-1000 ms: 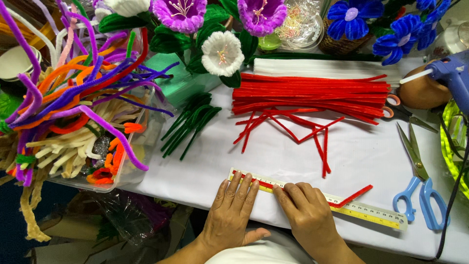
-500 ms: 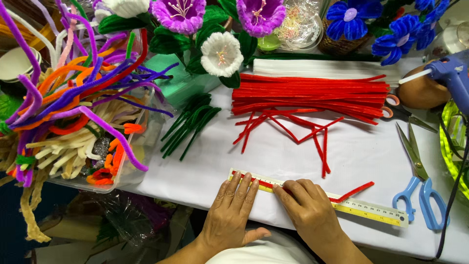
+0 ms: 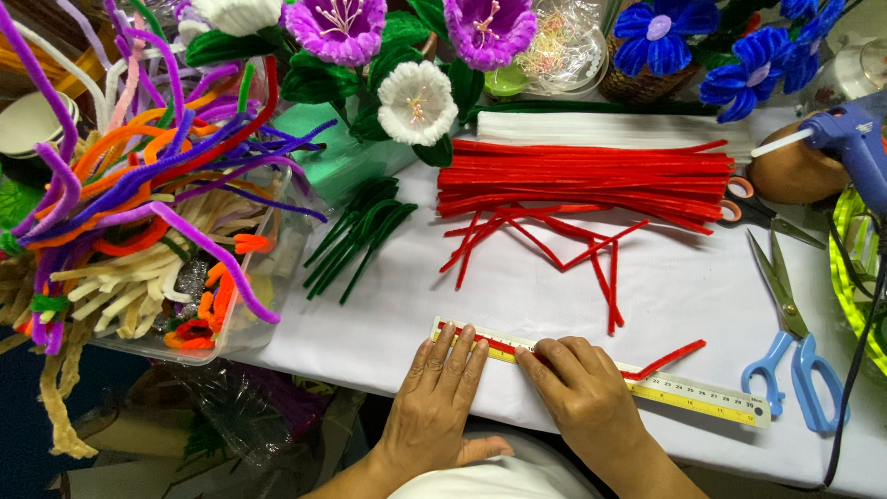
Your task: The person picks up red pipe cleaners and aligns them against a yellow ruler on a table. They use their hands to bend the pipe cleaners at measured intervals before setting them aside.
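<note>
Pressing flat on a yellow ruler [image 3: 647, 383] near the table's front edge, the left hand [image 3: 442, 393] lies with fingers straight and close together, while the right hand [image 3: 584, 393] curls its fingers down over a red pipe cleaner [image 3: 667, 359] lying along the ruler's top edge. Behind, toward the middle of the white tablecloth [image 3: 517, 286], cut red pieces [image 3: 554, 245] are strewn before a tidy stack of red pipe cleaners [image 3: 591, 176]. A clear plastic tub [image 3: 277, 277] of mixed colours sits at the left edge; blue-handled scissors [image 3: 790, 342] lie at the right. Open cloth remains between ruler and cut pieces.
</note>
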